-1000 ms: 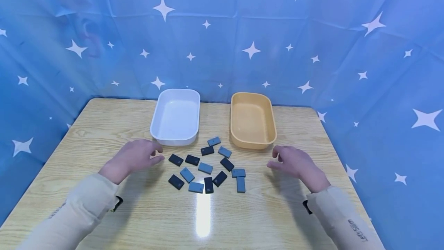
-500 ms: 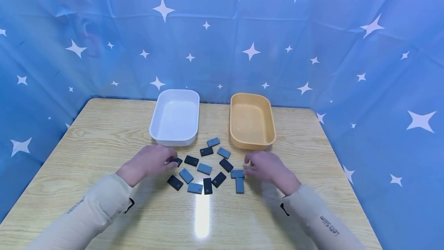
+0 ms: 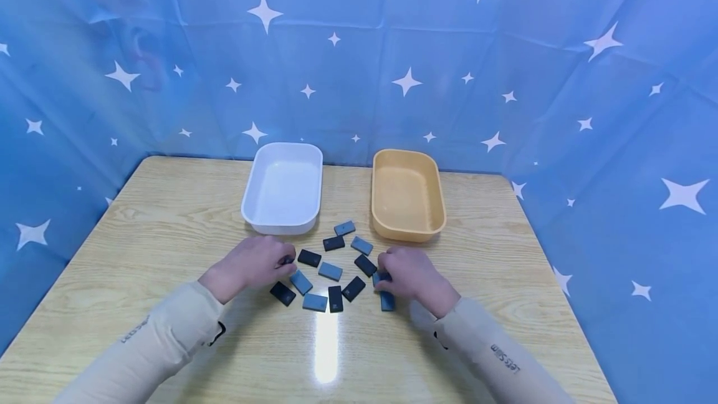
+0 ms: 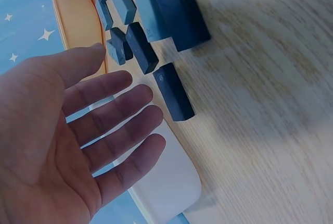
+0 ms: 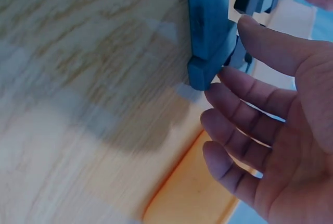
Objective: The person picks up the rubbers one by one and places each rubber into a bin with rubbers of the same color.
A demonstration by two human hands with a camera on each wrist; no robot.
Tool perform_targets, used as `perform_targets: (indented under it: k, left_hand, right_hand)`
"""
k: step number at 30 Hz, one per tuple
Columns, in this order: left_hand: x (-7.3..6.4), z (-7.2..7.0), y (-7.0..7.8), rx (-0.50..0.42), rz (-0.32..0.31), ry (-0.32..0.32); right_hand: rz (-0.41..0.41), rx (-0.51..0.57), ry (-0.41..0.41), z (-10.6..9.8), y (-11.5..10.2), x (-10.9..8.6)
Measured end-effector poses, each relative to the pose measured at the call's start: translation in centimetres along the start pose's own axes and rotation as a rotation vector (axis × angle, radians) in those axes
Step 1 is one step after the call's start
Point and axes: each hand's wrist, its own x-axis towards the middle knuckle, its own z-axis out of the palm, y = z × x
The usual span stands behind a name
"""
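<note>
While the black blocks (image 3: 310, 258) and blue blocks (image 3: 330, 271) lie loosely scattered mid-surface (image 3: 196, 198), each hand meets them from its own side, probably so that the arms need not cross. The left hand (image 3: 252, 260) arches over a black block (image 4: 174, 92) at the scatter's left; the left wrist view shows its thumb and fingers apart, a posture suited to straddling so small a piece. The right hand (image 3: 412, 276) reaches from the right to a blue block (image 5: 200, 73) set crosswise against another blue block (image 5: 208, 15), its thumb and fingers also apart, likely to take the narrow sides. Whether either touches its block I cannot tell. At the far edge the white tub (image 3: 280, 229) stands left and the orange tub (image 3: 408, 235) right, presumably within reach yet out of the forearms' way.
</note>
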Motion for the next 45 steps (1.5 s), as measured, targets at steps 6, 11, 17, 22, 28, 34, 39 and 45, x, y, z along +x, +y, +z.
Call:
perform_targets:
  k: [6, 11, 17, 22, 28, 34, 39, 45]
  left_hand:
    - [0.0, 0.1, 0.0, 0.012, 0.018, 0.009]
    - [0.0, 0.3, -0.1, 0.015, 0.017, 0.014]
    - [0.0, 0.5, -0.1, 0.009, 0.011, 0.021]
    - [0.0, 0.6, -0.1, 0.016, 0.015, 0.03]
    - [-0.1, 0.7, -0.2, 0.021, 0.01, 0.032]
    - [-0.1, 0.6, -0.2, 0.016, 0.002, 0.026]
    - [-0.2, 0.6, -0.1, 0.01, -0.007, 0.019]
    - [-0.4, 0.5, -0.1, 0.009, -0.013, 0.016]
  right_hand:
    - [0.041, -0.007, -0.045, 0.4, -0.5, 0.1]
    - [0.083, -0.018, -0.074, 0.8, -0.7, 0.2]
    - [0.103, -0.013, -0.095, 0.9, -0.8, 0.2]
    - [0.093, 0.027, -0.1, 0.8, -0.9, 0.3]
    - [0.063, 0.059, -0.078, 0.7, -0.6, 0.4]
    - [0.032, 0.07, -0.062, 0.7, -0.2, 0.3]
    - [0.009, 0.083, -0.029, 0.3, 0.1, -0.1]
    - [0.013, 0.1, -0.016, -0.4, 0.5, -0.2]
